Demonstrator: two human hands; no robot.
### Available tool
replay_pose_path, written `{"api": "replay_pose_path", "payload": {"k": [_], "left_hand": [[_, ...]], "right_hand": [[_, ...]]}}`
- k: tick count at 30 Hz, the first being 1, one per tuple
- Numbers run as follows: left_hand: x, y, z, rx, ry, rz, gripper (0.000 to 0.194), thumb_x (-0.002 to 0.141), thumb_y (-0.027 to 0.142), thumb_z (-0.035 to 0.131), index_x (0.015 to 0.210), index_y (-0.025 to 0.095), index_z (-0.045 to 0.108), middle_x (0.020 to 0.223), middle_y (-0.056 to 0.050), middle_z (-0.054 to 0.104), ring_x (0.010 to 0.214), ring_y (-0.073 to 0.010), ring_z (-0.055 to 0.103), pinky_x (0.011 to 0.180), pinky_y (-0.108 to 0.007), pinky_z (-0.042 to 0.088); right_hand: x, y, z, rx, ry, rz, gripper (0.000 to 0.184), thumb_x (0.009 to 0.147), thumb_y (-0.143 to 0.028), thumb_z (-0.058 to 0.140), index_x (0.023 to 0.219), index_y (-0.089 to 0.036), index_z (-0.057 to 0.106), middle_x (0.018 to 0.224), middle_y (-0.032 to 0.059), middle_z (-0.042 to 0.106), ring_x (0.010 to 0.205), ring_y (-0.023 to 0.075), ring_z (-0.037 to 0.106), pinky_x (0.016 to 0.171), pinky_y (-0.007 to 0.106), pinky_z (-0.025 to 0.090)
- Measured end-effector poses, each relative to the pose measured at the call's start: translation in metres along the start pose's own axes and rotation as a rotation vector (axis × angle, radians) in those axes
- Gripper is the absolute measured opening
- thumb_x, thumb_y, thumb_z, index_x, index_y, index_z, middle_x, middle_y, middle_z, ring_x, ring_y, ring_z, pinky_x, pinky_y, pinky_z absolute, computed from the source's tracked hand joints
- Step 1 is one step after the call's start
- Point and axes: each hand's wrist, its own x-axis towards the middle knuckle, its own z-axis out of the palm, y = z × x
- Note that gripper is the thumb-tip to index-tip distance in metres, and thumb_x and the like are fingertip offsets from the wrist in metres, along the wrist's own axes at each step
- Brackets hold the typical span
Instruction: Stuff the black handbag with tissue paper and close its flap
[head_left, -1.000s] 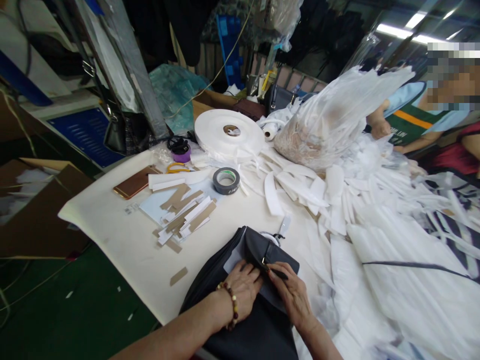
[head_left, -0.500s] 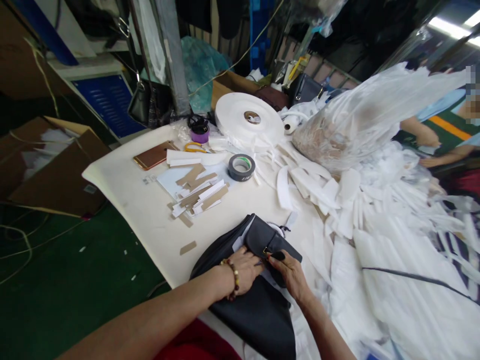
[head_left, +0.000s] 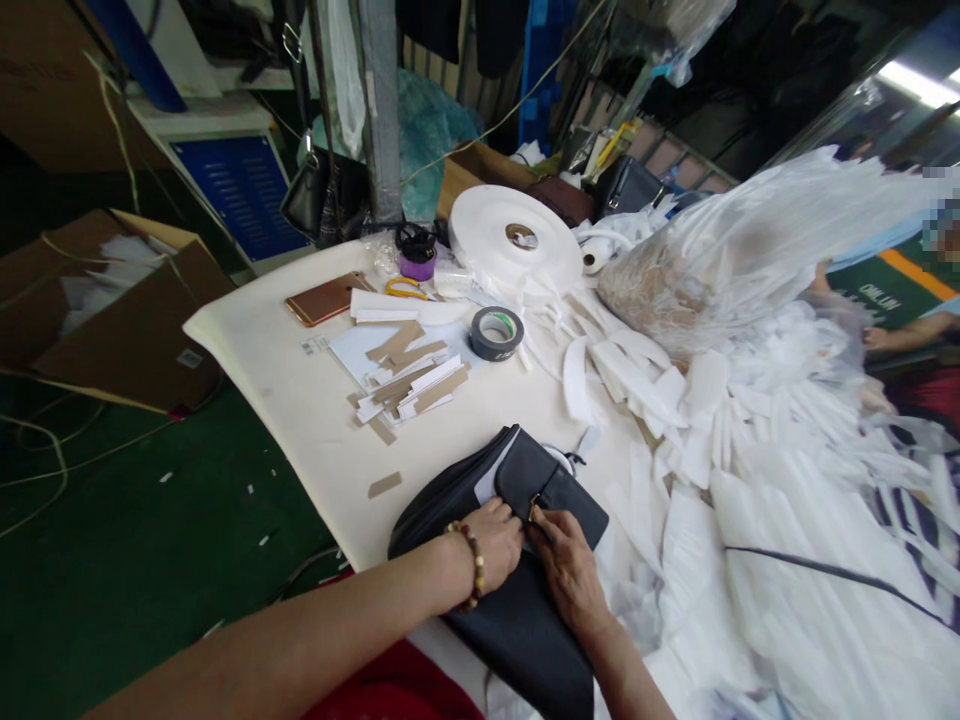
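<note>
Bag: black, lying on the counter at its near edge; body toward the wearer, flap on the far side.
Buckle: small, gold-toned, at the flap's lower edge, between the two hands.
Right hand: fingers narrow, apparently pinching a short dark strap just below the buckle.
Left hand: fingers curled down on the bag beside the flap; cannot tell whether they grip anything.
Pale sheet: partly showing beside the flap.
Change: a second ago the strap's dark tip stuck out past the right fingers; now they mostly cover it. Left fingers, spread then, are drawn in.
Reading: judged as handwork still centred on the buckle, strap under closer control; bag holds its place at the near edge.
Counter, middle: tape roll; card strips nearer the left edge.
Counter, far left edge: phone, yellow-handled scissors.
Counter, far edge: white reel.
</note>
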Motion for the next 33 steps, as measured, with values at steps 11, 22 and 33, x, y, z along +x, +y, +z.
{"api": "replay_pose_path", "payload": {"k": [11,22,33], "left_hand": [[-0.011,0.006,-0.013,-0.033,-0.012,-0.053,0.013,0.075,0.011,0.055,0.086,0.010,0.061,0.089,-0.010,0.060,0.086,-0.0225,0.052,0.078,-0.034,0.041],[0.028,-0.014,-0.035,-0.010,-0.066,0.065,0.018,0.086,0.026,0.053,0.099,0.014,0.057,0.099,-0.006,0.060,0.094,-0.0208,0.053,0.080,-0.033,0.044],[0.066,-0.030,-0.057,-0.064,-0.248,-0.003,0.023,0.088,0.025,0.045,0.075,0.017,0.062,0.082,-0.002,0.060,0.077,-0.0139,0.055,0.069,-0.025,0.041]], "right_hand": [[-0.002,-0.001,0.009,-0.223,-0.029,-0.091,0.046,0.074,0.002,0.040,0.114,-0.014,0.056,0.101,0.0134,0.054,0.095,0.0254,0.048,0.090,0.045,0.046],[-0.013,-0.013,-0.020,0.011,-0.037,0.032,0.032,0.081,-0.011,0.049,0.109,-0.020,0.063,0.115,0.0077,0.059,0.106,0.0178,0.057,0.095,0.031,0.046],[-0.046,-0.044,0.000,-0.206,-0.011,0.136,0.033,0.085,-0.019,0.051,0.116,-0.013,0.059,0.120,0.0124,0.060,0.113,0.0266,0.053,0.097,0.039,0.044]]}}
